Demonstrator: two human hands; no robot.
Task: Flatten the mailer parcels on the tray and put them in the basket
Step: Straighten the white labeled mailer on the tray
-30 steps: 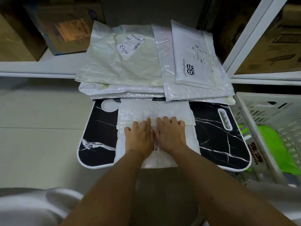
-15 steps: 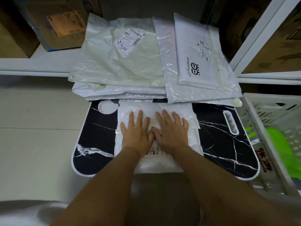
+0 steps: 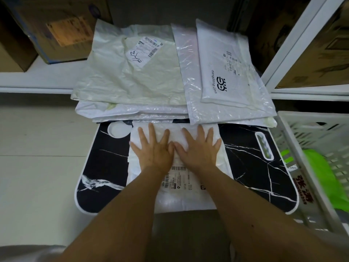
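Both hands — left hand (image 3: 154, 151) and right hand (image 3: 199, 150) — press flat, fingers spread and gripping nothing, on a white crinkled plastic mailer parcel (image 3: 177, 182) lying lengthwise toward the person on the black marble-patterned tray (image 3: 251, 167), the white slatted plastic basket (image 3: 294, 167) nearer the right hand.

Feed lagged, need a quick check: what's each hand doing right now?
Left hand: open, pressing flat on the white mailer.
Right hand: open, pressing the same mailer.
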